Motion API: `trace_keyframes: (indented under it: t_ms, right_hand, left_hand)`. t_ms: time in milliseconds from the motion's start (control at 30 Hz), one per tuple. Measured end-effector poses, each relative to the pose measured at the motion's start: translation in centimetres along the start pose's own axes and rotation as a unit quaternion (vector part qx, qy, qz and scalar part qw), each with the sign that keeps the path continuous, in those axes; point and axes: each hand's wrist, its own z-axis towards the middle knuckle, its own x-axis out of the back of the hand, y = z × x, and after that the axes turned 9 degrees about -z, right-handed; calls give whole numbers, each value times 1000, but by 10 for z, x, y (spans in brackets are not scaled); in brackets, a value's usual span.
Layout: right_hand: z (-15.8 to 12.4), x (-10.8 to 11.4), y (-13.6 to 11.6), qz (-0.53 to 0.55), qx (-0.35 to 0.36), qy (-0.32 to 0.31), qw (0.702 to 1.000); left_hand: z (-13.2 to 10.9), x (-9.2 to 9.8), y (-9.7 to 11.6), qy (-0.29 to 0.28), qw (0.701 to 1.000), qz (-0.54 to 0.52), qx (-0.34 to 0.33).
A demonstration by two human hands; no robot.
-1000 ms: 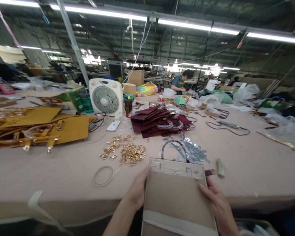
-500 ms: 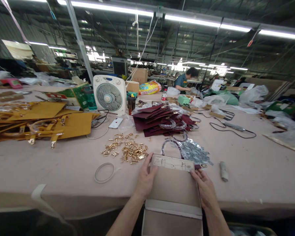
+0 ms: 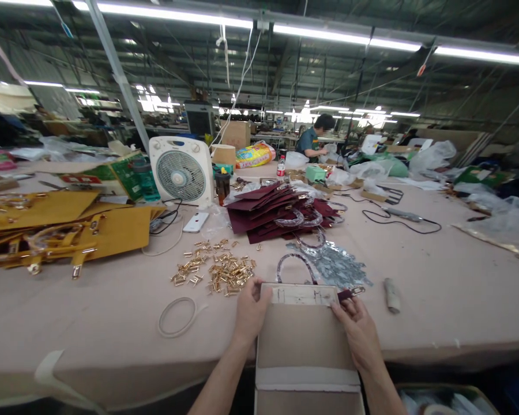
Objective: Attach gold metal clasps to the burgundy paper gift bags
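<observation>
Held a bag panel (image 3: 305, 337) in both hands, at the near edge of the table (image 3: 112, 323), with the plain inner side turned up. In the last second, had moved both hands from the long sides up to the top corners, and had brought a little more of the lower section (image 3: 309, 402) into view. With the left hand (image 3: 251, 311), gripped narrowly at the upper left corner, with the thumb on the inner face and the fingers behind. With the right hand (image 3: 360, 334), pinched the upper right edge by the thumb, and curled the fingers near the maroon strap end (image 3: 345, 294); could not tell whether also pressing on this strap. By this change, seemed to gain firmer control around the pale top band (image 3: 305, 295), while leaving the lower section less supported. Kept the handle (image 3: 296, 256) pointing away beyond the top edge, between the gold fittings (image 3: 231, 274) and the grey metal pieces (image 3: 335, 265).
</observation>
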Motion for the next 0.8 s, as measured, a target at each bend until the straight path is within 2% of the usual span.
trace_keyframes:
  t_ms: [133,300,467,567,667,733,800]
  right_hand:
    - [1,-5,6,-30,33,-2,999]
    - [-1,-14,9,-51,74,52,995]
    - [-4,-19,7,-116,135,89,980]
    - [-8,-20,4,-181,173,101,963]
    - [-11,-21,3,-221,195,93,951]
    - [-11,-21,3,-224,197,88,950]
    - [-10,-21,4,-217,193,87,953]
  left_hand:
    - [3,2,-9,11,994,107,-20]
    - [4,2,-13,38,976,206,-58]
    - [5,5,-17,37,948,294,-117]
    - [4,4,-15,62,924,327,-189]
    - [2,1,-9,89,885,354,-289]
    - [-1,-2,-6,76,867,367,-330]
    - [-4,-6,-4,21,860,361,-359]
